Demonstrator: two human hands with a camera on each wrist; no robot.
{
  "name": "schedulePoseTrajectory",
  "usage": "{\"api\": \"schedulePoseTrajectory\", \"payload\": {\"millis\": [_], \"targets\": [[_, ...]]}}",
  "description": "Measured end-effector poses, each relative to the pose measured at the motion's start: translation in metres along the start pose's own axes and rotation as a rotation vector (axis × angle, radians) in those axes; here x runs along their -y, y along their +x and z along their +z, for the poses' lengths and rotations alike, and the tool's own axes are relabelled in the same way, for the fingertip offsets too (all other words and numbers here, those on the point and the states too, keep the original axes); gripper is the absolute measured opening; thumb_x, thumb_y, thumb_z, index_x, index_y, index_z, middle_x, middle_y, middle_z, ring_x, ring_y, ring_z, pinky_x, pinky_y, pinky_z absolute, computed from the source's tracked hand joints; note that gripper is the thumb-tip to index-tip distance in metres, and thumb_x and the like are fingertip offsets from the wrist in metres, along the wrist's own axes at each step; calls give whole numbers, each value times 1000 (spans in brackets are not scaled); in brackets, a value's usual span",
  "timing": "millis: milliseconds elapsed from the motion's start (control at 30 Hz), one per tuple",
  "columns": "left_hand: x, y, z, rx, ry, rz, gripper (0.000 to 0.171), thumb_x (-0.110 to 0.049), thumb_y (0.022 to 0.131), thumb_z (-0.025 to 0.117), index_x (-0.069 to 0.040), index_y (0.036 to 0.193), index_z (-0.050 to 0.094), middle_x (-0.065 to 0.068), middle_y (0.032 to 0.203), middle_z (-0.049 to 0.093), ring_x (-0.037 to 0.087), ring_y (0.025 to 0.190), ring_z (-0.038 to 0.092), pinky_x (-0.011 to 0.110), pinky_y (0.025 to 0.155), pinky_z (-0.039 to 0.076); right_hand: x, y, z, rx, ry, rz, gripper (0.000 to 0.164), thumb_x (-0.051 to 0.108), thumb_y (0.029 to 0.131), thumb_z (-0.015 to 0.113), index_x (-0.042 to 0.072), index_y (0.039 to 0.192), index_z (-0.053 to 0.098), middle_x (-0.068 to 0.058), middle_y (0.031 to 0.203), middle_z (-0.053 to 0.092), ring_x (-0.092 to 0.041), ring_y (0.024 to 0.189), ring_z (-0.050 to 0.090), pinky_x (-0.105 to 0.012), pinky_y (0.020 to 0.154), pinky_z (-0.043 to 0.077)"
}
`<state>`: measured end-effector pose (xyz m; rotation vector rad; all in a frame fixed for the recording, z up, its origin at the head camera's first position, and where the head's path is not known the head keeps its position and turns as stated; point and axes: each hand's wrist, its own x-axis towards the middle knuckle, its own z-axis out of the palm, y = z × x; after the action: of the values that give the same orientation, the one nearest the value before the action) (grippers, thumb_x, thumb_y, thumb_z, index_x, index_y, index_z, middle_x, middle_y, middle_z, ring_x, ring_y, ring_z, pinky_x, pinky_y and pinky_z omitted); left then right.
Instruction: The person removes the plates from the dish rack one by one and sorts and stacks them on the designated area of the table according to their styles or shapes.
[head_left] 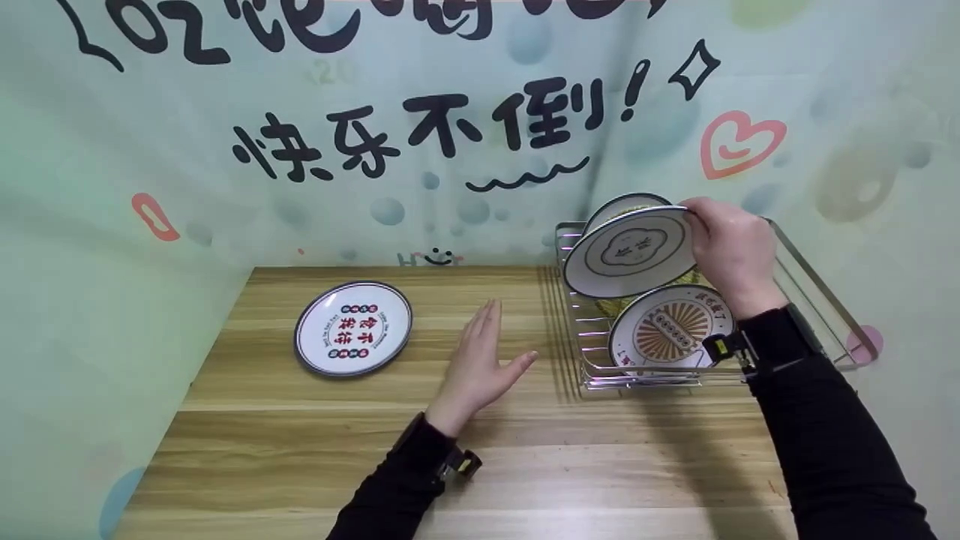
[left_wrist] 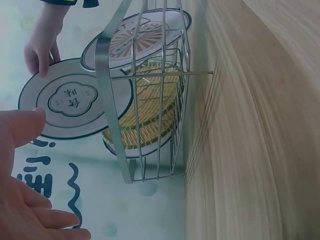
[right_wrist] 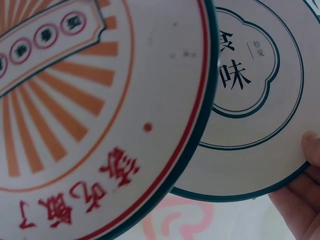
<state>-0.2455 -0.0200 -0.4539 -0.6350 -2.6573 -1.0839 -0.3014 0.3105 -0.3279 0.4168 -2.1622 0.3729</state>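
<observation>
My right hand pinches the rim of a white plate with a dark edge and a cloud-shaped emblem. This plate is tilted above the wire rack. In the rack, a plate with an orange sunburst leans nearer the front, and another plate stands at the back, mostly hidden. A woven straw piece shows between them in the left wrist view. Over the table, left of the rack, my left hand holds nothing, its fingers straight and thumb spread.
A white plate with red and blue lettering lies face up at the table's left. The wooden table meets a printed cloth backdrop behind. Metal rails of the rack extend to the right.
</observation>
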Motion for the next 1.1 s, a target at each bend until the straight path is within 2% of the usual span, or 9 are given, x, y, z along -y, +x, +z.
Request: {"api": "schedulePoseTrajectory", "payload": {"millis": [267, 433, 700, 900, 1100], "targets": [[-3, 3, 1, -23, -24, 11, 94, -46, 91, 67, 6, 154, 20, 23, 158, 23, 37, 145, 24, 46, 120, 16, 16, 6, 0, -11, 29, -13, 11, 7, 97, 63, 2, 101, 72, -18, 92, 73, -37, 79, 69, -50, 63, 53], [-4, 5, 0, -65, -86, 27, 92, -41, 91, 68, 7, 153, 20, 25, 157, 24, 38, 144, 26, 46, 119, 19, 27, 8, 0, -3, 57, -22, 14, 9, 99, 60, 2, 102, 72, -17, 92, 72, -35, 80, 69, -49, 70, 54], [-7, 9, -1, -106, -167, 4, 88, -35, 92, 69, 5, 154, 20, 25, 157, 26, 38, 143, 28, 45, 119, 20, 40, 10, 3, -50, 90, -47, 9, 7, 95, 66, 2, 98, 73, -16, 91, 73, -35, 77, 69, -48, 65, 54], [-10, 11, -4, -186, -186, 27, 82, -25, 92, 71, 5, 153, 25, 25, 153, 35, 36, 140, 36, 43, 117, 26, 49, 13, 4, -50, 100, -86, 10, 6, 94, 67, 4, 100, 74, -14, 94, 74, -34, 81, 71, -48, 68, 57], [-12, 14, -5, -262, -227, 85, 74, -17, 93, 70, 8, 150, 30, 25, 146, 44, 33, 133, 46, 40, 113, 34, 58, 13, 4, -51, 117, -96, 11, 6, 94, 66, 5, 101, 74, -13, 94, 75, -32, 80, 71, -46, 65, 56]]}}
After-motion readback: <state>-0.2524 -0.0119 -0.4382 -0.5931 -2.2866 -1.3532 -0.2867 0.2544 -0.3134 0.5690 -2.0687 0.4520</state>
